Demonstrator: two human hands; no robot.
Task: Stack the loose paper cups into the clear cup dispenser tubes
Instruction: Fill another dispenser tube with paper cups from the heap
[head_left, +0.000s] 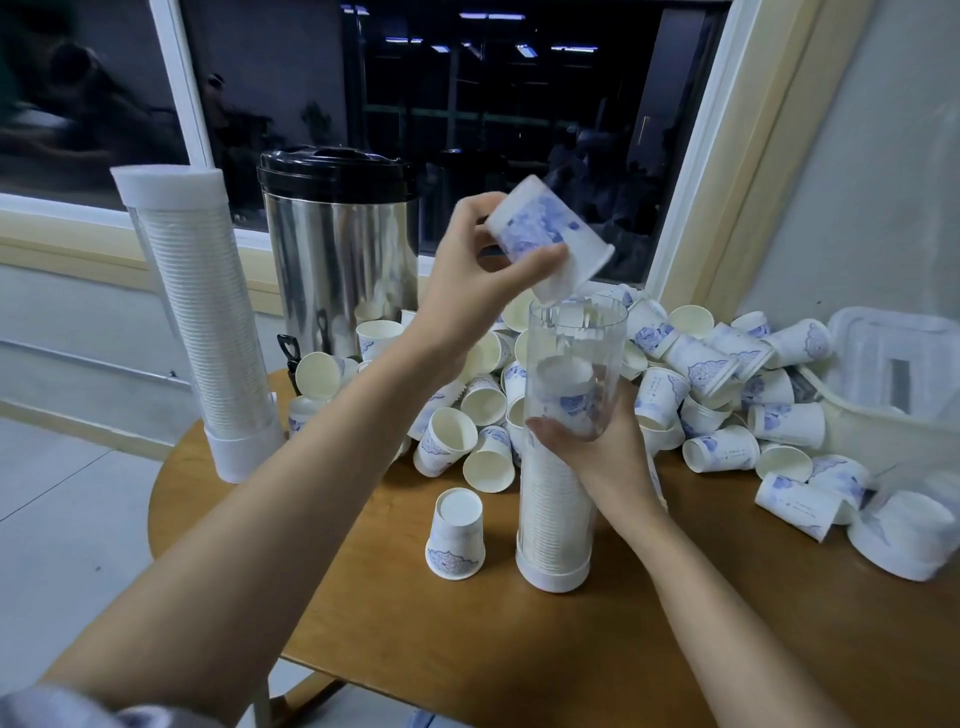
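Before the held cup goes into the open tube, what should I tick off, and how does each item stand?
1. Left hand grips the paper cup by its wall: ok.
2. Cup mouth-down, like the stack inside the open tube: ok.
3. Cup squared over the tube mouth: not ok, it is tilted.
4. Right hand holds the tube at mid-height: ok.
5. Room left above the stack: ok.
6. Tube base flat on the table: ok, it looks seated.
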